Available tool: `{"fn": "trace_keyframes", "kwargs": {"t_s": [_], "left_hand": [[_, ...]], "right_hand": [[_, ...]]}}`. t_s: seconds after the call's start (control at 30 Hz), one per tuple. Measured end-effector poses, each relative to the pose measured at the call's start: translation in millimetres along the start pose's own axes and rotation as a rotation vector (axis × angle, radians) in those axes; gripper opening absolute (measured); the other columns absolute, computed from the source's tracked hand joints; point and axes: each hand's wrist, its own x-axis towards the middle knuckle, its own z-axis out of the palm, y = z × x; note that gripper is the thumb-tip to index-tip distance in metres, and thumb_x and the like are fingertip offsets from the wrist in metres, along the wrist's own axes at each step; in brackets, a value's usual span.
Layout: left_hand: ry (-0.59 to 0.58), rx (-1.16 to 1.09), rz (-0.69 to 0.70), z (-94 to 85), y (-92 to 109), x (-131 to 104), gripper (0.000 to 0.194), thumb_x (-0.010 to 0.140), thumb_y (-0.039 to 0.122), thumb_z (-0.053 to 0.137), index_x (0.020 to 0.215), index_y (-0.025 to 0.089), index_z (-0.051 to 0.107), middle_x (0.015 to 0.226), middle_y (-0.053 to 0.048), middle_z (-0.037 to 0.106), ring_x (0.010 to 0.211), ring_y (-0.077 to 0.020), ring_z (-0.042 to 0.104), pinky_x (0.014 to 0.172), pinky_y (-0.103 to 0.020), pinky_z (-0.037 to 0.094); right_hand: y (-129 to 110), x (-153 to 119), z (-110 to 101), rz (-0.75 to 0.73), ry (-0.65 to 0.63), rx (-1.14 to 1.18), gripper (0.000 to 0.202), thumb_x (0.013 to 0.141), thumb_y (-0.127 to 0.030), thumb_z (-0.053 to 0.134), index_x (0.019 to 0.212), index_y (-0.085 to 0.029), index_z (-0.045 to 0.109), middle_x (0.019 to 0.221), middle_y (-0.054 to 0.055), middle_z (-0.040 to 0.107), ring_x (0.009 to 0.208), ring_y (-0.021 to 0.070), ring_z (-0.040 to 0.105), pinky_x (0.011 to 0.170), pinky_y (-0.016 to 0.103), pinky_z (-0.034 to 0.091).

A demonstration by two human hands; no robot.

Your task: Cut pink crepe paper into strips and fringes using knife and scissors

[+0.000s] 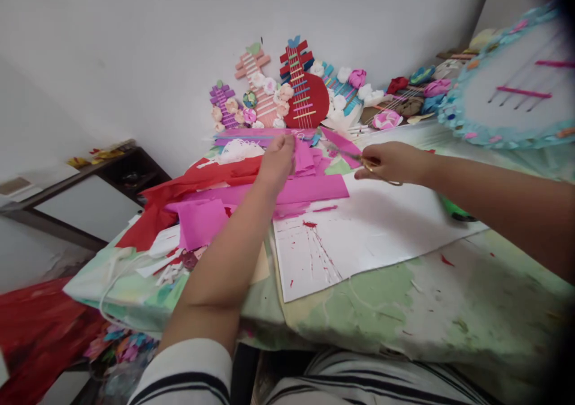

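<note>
My right hand (393,160) is closed around the gold handles of a pair of scissors (345,153), whose blades point left toward my other hand. My left hand (279,155) is closed in a pinch above the pink paper; whatever its fingers grip is hidden or too small to name. A bundle of white string (240,150) lies just left of that hand. Beneath both hands are folded pink crepe paper (314,190) and a white board (381,228) marked with red streaks. Red crepe paper (197,178) spreads out to the left.
Against the wall stand several lute-shaped crafts, among them a red one (309,99) and a purple one (222,105). A round blue-edged piece (512,87) rises at the right. A green object (456,209) lies under my right forearm. White scraps (171,273) sit near the table's left edge.
</note>
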Motion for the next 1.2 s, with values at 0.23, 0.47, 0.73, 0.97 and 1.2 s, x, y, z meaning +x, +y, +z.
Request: {"fn": "trace_keyframes", "kwargs": {"t_s": [0.23,0.47,0.73,0.97,1.2], "left_hand": [[0.049,0.454,-0.114,-26.7,3,-23,0.014,0.086,0.028,0.038,0.076,0.019,0.038,0.053,0.004,0.050,0.039,-0.0056,0.046,0.044,-0.017,0.038],[-0.206,0.895,-0.061,-34.2,-11,-64,0.035,0.064,0.040,0.065,0.094,0.020,0.058,0.083,-0.004,0.063,0.073,-0.0179,0.057,0.065,-0.026,0.042],[-0.509,1.149,0.064,-19.6,-34,-44,0.017,0.073,0.027,0.051,0.074,0.017,0.065,0.077,-0.003,0.063,0.070,-0.0169,0.055,0.064,-0.026,0.038],[-0.560,1.156,0.102,-23.1,-40,-45,0.027,0.072,0.041,0.052,0.083,0.018,0.062,0.076,-0.002,0.061,0.066,-0.0157,0.052,0.056,-0.024,0.035],[-0.504,1.156,0.110,-26.2,-43,-43,0.027,0.077,0.034,0.045,0.059,0.017,0.054,0.055,0.000,0.049,0.054,-0.0139,0.045,0.050,-0.025,0.029]], "right_hand": [[-15,13,17,0.110,-0.072,0.250,0.048,0.067,-0.065,0.044,0.072,-0.017,0.046,0.068,0.004,0.055,0.056,0.0123,0.049,0.050,0.023,0.031],[-39,4,31,-0.132,-0.165,-0.102,0.052,0.064,-0.068,0.041,0.072,-0.018,0.050,0.071,0.007,0.058,0.061,0.0166,0.051,0.049,0.025,0.027],[-30,2,29,-0.137,-0.164,-0.212,0.058,0.065,-0.071,0.037,0.079,-0.017,0.055,0.078,0.010,0.061,0.065,0.0208,0.055,0.049,0.027,0.029],[-28,5,31,-0.193,-0.204,-0.269,0.058,0.066,-0.070,0.038,0.080,-0.016,0.056,0.077,0.011,0.061,0.067,0.0221,0.056,0.050,0.028,0.030],[-34,6,32,-0.211,-0.223,-0.259,0.054,0.067,-0.068,0.039,0.078,-0.017,0.055,0.078,0.010,0.061,0.067,0.0211,0.055,0.049,0.027,0.029]]}}
